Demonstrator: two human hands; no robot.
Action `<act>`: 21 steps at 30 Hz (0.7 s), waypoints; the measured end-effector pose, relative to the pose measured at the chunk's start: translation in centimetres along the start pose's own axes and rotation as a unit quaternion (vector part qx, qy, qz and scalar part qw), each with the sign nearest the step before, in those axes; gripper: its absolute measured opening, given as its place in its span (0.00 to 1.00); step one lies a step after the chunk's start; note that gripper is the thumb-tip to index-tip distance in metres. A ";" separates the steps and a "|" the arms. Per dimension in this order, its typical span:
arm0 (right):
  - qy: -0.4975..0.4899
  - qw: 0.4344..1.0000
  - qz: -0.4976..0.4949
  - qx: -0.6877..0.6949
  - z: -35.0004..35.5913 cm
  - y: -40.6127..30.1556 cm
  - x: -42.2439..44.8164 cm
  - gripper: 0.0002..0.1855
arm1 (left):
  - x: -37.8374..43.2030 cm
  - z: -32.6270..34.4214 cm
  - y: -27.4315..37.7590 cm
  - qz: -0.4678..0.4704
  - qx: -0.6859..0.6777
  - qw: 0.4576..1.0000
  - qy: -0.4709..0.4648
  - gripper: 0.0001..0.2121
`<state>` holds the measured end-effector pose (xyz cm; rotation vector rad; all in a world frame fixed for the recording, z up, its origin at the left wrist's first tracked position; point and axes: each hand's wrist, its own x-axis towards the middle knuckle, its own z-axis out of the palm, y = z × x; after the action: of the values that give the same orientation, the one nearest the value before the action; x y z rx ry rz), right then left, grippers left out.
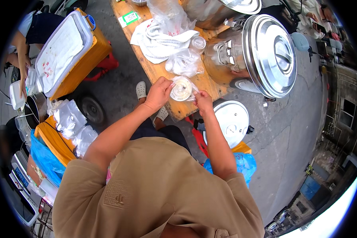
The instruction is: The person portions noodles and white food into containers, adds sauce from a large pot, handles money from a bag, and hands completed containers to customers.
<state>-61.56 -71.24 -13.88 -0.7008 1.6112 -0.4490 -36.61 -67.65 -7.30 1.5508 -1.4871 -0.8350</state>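
Observation:
A round lidded plastic cup (181,89) with pale contents stands at the near end of a wooden table (183,109), a clear plastic bag (194,88) around it. At the cup's left side, my left hand (160,92) pinches the bag's edge. The fingers of my right hand (203,100) grip the bag on the other side. Just beyond lie a bundle of thin clear bags (184,64), a stack of clear cups (198,43) and a crumpled white towel (154,43). Whether the cup's base touches the wood is hidden.
A large steel pot with a shiny lid (266,56) stands at the table's right edge, a lidded metal container (230,123) below it. To the left are a yellow crate with a cloth-covered lid (64,52), packs of plastic bags (70,119) and a person's arm (22,62).

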 end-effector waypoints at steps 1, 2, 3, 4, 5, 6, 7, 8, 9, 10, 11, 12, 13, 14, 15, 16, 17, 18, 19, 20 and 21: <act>0.014 1.000 -0.020 -0.003 0.1 -0.6 -1.3 0.12 | -0.9 -0.4 0.1 -0.008 0.014 1.000 -0.001 0.07; 0.029 0.999 -0.040 -0.005 0.1 -1.3 -2.6 0.13 | -1.9 -0.9 0.2 -0.016 0.027 0.999 -0.002 0.07; 0.049 0.997 -0.062 -0.005 -0.3 -1.5 -3.6 0.14 | -2.4 -1.2 0.5 -0.019 0.038 0.999 -0.005 0.07; 0.065 0.993 -0.099 -0.019 -0.8 -1.1 -3.9 0.14 | -2.8 -1.3 0.8 -0.035 0.022 0.999 0.002 0.08; 0.080 0.987 -0.137 -0.033 -1.3 -0.5 -4.0 0.13 | -3.2 -1.4 0.9 -0.052 0.006 0.999 0.009 0.08; 0.095 0.979 -0.173 -0.048 -1.4 -0.7 -4.7 0.12 | -3.3 -1.6 1.5 -0.070 -0.010 0.997 0.017 0.08; 0.092 0.977 -0.182 -0.062 -1.4 -0.9 -5.3 0.12 | -3.2 -1.8 1.9 -0.088 -0.034 0.995 0.018 0.08; 0.090 0.975 -0.191 -0.076 -1.7 -1.2 -5.8 0.13 | -3.1 -2.0 2.4 -0.107 -0.058 0.992 0.019 0.08; 0.085 0.972 -0.200 -0.090 -1.6 -2.2 -6.8 0.13 | -2.7 -2.4 3.3 -0.126 -0.082 0.988 0.021 0.09; 0.064 0.973 -0.207 -0.079 -1.3 -3.1 -7.8 0.13 | -2.2 -2.9 4.6 -0.132 -0.104 0.986 -0.008 0.10; 0.042 0.973 -0.215 -0.068 -0.8 -3.9 -8.8 0.13 | -1.7 -3.4 6.1 -0.138 -0.126 0.982 -0.036 0.12; 0.019 0.973 -0.224 -0.057 0.0 -5.2 -10.0 0.13 | -1.3 -3.7 7.3 -0.143 -0.146 0.977 -0.062 0.13; 0.004 0.969 -0.231 -0.089 0.8 -7.0 -11.7 0.13 | -1.0 -3.6 8.0 -0.092 -0.123 0.984 -0.094 0.15; -0.012 0.963 -0.239 -0.121 1.7 -9.1 -13.7 0.13 | -0.8 -3.5 8.7 -0.040 -0.098 0.987 -0.123 0.17; -0.026 0.956 -0.251 -0.152 2.1 -10.6 -15.0 0.13 | -0.4 -3.4 9.3 0.015 -0.070 0.986 -0.151 0.19; -0.015 0.918 -0.329 -0.219 2.4 -11.2 -15.7 0.14 | -0.5 -3.3 9.5 0.012 -0.072 0.977 -0.201 0.22; -0.002 0.870 -0.404 -0.282 2.6 -11.7 -16.3 0.15 | -0.3 -2.7 9.2 -0.005 -0.058 0.980 -0.188 0.15; 0.011 0.811 -0.474 -0.341 2.7 -11.9 -16.8 0.16 | -0.3 -2.0 8.3 0.022 -0.039 0.986 -0.161 0.12; 0.031 0.813 -0.478 -0.331 2.8 -11.9 -17.0 0.17 | 0.0 -1.9 8.0 0.049 -0.020 0.989 -0.135 0.08; 0.049 0.814 -0.481 -0.321 2.8 -11.8 -17.1 0.18 | 0.1 -1.9 7.8 0.046 -0.023 0.992 -0.118 0.07; 0.069 0.815 -0.483 -0.312 2.8 -11.8 -16.8 0.19 | 0.4 -1.9 8.2 0.045 -0.027 0.993 -0.102 0.05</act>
<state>-55.71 -68.52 5.82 -2.0661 1.4239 -0.7014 -38.64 -67.62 0.85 1.3807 -1.6526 -0.9980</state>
